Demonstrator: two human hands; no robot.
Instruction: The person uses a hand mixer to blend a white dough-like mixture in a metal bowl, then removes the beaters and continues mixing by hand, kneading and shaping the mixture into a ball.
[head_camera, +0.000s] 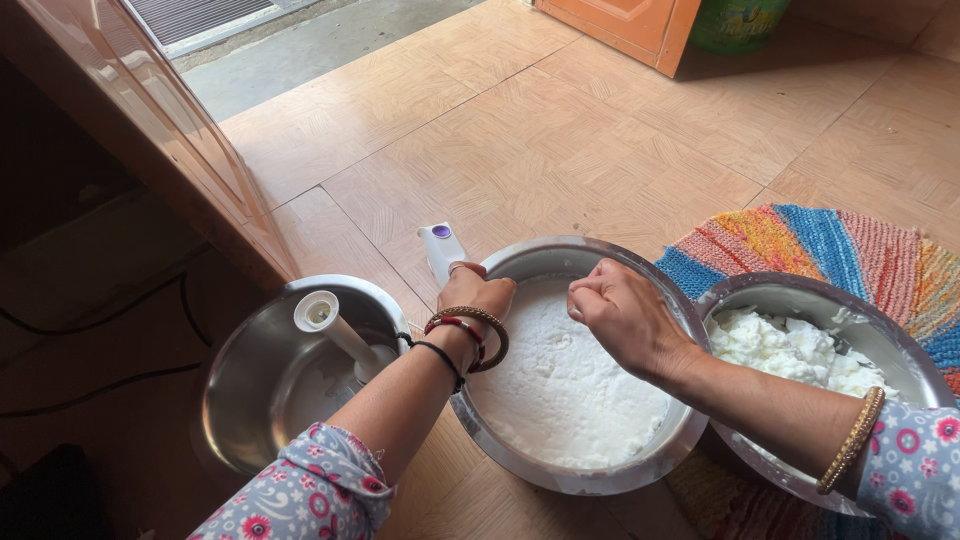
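A steel bowl (560, 252) full of white, frothy curd-like liquid (565, 390) sits on the tiled floor in front of me. My left hand (474, 292), with bangles at the wrist, grips the bowl's left rim, thumb inside. My right hand (622, 312) hovers over the white surface with fingers curled loosely together; whether it holds anything is unclear. A white hand blender body with a purple button (441, 245) lies on the floor just behind my left hand.
At left, another steel bowl (245, 380) holds a white blender shaft (335, 325). At right, a third steel bowl (905, 350) with white lumpy butter (790, 350) rests on a multicoloured woven mat (800, 240). A wooden cabinet edge (170, 140) runs along the left.
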